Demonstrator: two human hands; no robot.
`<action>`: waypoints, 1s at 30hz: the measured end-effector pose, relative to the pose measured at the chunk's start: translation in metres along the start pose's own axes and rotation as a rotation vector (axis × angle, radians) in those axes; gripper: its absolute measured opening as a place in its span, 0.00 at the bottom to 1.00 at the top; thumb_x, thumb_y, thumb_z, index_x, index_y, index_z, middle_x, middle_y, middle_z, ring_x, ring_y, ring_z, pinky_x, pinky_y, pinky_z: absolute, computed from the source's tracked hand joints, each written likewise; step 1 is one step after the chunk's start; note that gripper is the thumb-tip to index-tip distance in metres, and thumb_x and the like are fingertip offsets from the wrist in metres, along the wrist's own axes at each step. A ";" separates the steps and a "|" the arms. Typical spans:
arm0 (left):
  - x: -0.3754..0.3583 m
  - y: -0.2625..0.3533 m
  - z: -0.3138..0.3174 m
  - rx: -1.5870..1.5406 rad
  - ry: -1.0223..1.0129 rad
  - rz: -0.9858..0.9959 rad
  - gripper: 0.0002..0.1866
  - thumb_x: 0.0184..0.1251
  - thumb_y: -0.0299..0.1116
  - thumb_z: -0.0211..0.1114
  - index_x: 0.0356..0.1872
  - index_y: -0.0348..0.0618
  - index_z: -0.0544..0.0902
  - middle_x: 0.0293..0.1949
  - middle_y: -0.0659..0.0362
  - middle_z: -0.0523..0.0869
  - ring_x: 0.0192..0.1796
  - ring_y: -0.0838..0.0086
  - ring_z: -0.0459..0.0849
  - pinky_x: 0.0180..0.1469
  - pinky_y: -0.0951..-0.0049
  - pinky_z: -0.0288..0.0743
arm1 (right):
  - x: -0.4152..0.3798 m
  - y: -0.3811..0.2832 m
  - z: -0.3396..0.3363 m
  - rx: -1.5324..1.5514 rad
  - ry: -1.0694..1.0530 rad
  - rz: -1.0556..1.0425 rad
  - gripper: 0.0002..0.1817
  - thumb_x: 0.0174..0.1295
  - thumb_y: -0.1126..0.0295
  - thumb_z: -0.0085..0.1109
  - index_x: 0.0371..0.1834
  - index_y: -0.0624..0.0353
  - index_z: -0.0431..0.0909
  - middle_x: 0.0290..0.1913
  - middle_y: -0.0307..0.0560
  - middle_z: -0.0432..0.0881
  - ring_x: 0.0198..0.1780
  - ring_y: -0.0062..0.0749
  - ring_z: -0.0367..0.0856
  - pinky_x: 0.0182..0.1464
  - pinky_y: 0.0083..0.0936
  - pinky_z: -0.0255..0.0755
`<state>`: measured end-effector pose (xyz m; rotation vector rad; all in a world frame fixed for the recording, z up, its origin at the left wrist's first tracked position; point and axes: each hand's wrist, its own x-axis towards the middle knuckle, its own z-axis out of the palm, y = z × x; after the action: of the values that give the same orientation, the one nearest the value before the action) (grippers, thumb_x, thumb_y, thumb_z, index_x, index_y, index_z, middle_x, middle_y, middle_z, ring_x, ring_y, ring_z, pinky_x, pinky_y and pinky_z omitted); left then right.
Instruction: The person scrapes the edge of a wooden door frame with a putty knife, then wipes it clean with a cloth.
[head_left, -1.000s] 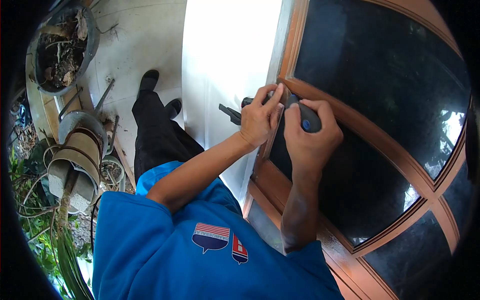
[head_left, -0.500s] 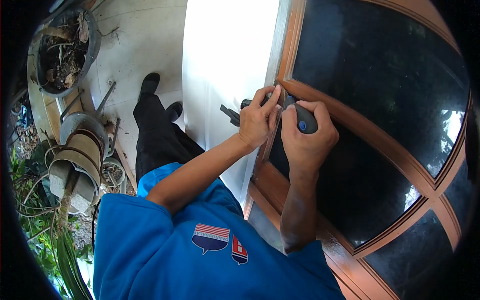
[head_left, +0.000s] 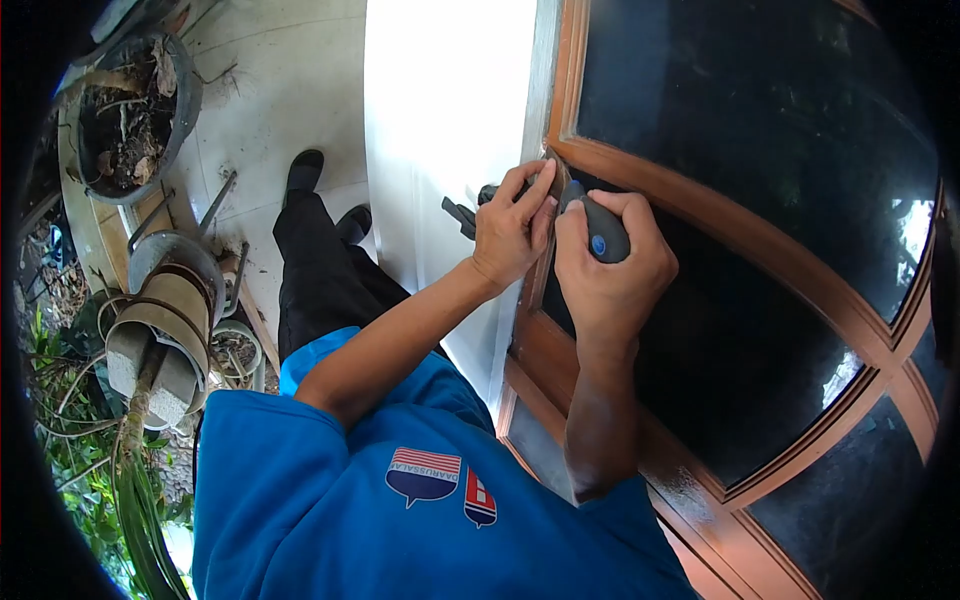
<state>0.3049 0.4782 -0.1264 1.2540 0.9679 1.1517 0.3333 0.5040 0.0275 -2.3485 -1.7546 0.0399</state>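
Observation:
My right hand [head_left: 615, 255] is wrapped round the dark grey handle of a screwdriver-like tool [head_left: 605, 232] with blue parts. The tool's tip points up and left toward a brownish flat piece [head_left: 560, 172] on the edge of the wooden frame [head_left: 600, 157]. Beside it, my left hand [head_left: 513, 225] is pinched at that edge, fingertips near the piece; what lies between its fingers is too hidden to name. A black handle-like part [head_left: 460, 217] sticks out to the left behind my left hand, against the white surface.
Dark glass panes [head_left: 740, 120] in brown wood fill the right side. A bright white panel [head_left: 440, 110] stands in the middle. At the left are a pot of soil [head_left: 185, 110], a beige container [head_left: 180, 305] holding blocks, and green leaves [head_left: 145, 520]. My shoes [head_left: 305, 170] rest on pale tiles.
The view has shifted slightly, so the window frame sits a little further left and up. Both hands keep their places at the frame edge, with the tool still in my right hand.

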 end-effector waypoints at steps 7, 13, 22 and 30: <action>0.001 0.001 0.004 0.032 0.016 -0.046 0.22 0.63 0.24 0.64 0.60 0.43 0.79 0.53 0.50 0.81 0.40 0.58 0.87 0.40 0.67 0.82 | -0.002 0.007 0.006 0.026 0.024 0.026 0.09 0.52 0.72 0.68 0.32 0.63 0.78 0.26 0.49 0.82 0.29 0.36 0.86 0.31 0.27 0.78; 0.005 -0.003 0.003 0.012 0.008 -0.041 0.22 0.64 0.24 0.63 0.60 0.43 0.79 0.53 0.50 0.81 0.39 0.57 0.87 0.40 0.66 0.81 | 0.001 -0.001 0.000 0.016 0.044 0.067 0.08 0.50 0.74 0.67 0.31 0.63 0.79 0.27 0.48 0.84 0.30 0.35 0.86 0.34 0.28 0.78; 0.003 0.005 -0.016 -0.073 -0.084 -0.103 0.24 0.58 0.23 0.63 0.59 0.33 0.77 0.48 0.45 0.81 0.46 0.56 0.84 0.48 0.67 0.78 | 0.025 0.002 -0.010 0.055 -0.053 0.234 0.08 0.48 0.72 0.66 0.30 0.64 0.82 0.28 0.49 0.85 0.31 0.36 0.86 0.39 0.29 0.76; -0.004 0.013 -0.039 -0.234 -0.061 -0.206 0.24 0.58 0.19 0.65 0.58 0.32 0.75 0.50 0.54 0.81 0.56 0.74 0.78 0.60 0.74 0.70 | -0.063 -0.004 -0.069 0.295 -0.001 0.295 0.09 0.50 0.75 0.67 0.35 0.64 0.81 0.31 0.52 0.86 0.33 0.36 0.88 0.35 0.25 0.81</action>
<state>0.2644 0.4814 -0.1178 0.9729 0.8685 1.0267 0.3216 0.4351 0.0893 -2.3583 -1.2846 0.3211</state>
